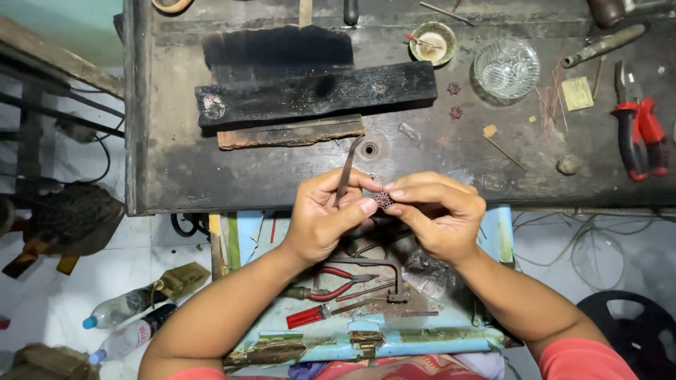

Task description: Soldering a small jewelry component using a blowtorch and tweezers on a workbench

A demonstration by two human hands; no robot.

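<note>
Left hand grips tweezers, right hand pinches a bead over the bench edge.

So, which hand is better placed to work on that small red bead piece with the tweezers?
Left, probably. The left hand holds the tweezers, thumb beside the red bead piece. The right hand pinches that piece in its fingers, so it is busy steadying it.

Dark red bead; red-handled pliers; charred black block.
</note>
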